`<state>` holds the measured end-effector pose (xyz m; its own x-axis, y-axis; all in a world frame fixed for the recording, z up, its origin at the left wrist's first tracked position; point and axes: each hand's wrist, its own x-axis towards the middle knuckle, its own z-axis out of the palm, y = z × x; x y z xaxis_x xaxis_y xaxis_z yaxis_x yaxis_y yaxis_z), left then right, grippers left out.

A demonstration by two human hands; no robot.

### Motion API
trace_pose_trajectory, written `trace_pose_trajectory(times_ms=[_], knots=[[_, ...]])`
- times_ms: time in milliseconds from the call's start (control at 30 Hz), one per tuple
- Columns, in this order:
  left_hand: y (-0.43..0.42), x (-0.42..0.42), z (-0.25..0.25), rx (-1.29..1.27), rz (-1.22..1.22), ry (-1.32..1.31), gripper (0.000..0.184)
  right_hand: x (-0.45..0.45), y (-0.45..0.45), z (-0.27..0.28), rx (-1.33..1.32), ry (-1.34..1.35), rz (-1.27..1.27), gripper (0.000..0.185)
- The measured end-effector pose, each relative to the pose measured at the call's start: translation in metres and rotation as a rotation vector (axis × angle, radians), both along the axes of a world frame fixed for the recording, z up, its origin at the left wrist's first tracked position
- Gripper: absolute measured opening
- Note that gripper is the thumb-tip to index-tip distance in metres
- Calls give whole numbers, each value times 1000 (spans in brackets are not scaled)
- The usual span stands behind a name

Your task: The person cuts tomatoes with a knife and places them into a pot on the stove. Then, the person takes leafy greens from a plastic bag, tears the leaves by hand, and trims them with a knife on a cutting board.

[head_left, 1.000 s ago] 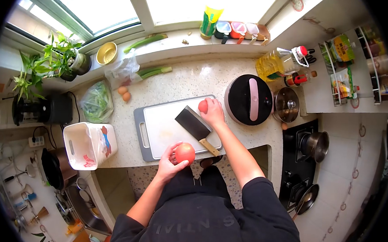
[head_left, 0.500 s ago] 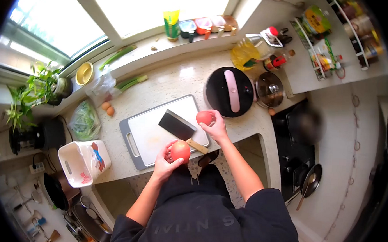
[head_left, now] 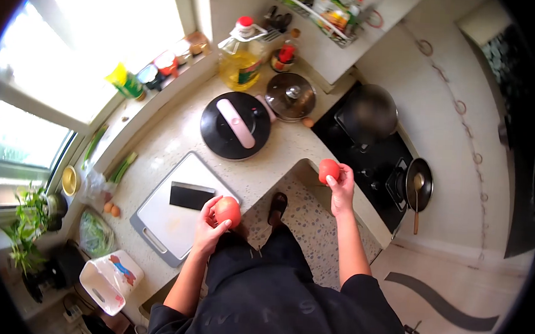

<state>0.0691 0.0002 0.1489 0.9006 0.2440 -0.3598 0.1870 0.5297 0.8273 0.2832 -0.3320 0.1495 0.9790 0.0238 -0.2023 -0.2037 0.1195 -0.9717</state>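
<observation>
My left hand (head_left: 207, 228) holds a large red tomato (head_left: 227, 211) over the near right edge of the cutting board (head_left: 167, 215). A cleaver (head_left: 191, 195) lies on the board beyond that tomato, its handle hidden behind my left hand and the tomato. Off to the right, my right hand (head_left: 341, 189) grips a smaller red tomato (head_left: 329, 171) in its fingertips, above the floor gap between the counter and the stove. Both tomatoes look whole.
Beyond the board sits a round black cooker (head_left: 236, 125) with a pink handle. A lidded pot (head_left: 290, 97) and an oil bottle (head_left: 239, 63) stand behind it. The stove (head_left: 371, 154) holds a wok and a small pan (head_left: 419, 184). At left are a white bin (head_left: 111, 280) and bagged greens (head_left: 96, 233).
The view has turned to the right, toward the stove. My right hand has lifted the smaller tomato off the board and carried it rightward, away from my left hand, which still holds the larger one.
</observation>
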Motion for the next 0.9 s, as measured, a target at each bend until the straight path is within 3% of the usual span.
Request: trace_pose_trajectory(times_ms=[133,333,400,500,667,900], knots=[[-27,28,8,32,-68,-11,78,20,-61,19,-93,-124,-122,61],[-69,68,21,60,-97,-16,83,75,-141,37,-444,-266,-177,61],[-82,82,24,60,-99,-28,83,104,-163,38,-610,-390,-152,59],[-101,98,30,77,-84,-26,83,143,-180,59,-1104,-650,-115,59],[-125,121,30,96,-43,-27,82,221,-198,43,-1258,-663,-71,61],[-134,119,20,115,-25,-32,83,263,-195,19,-1445,-620,-62,58]])
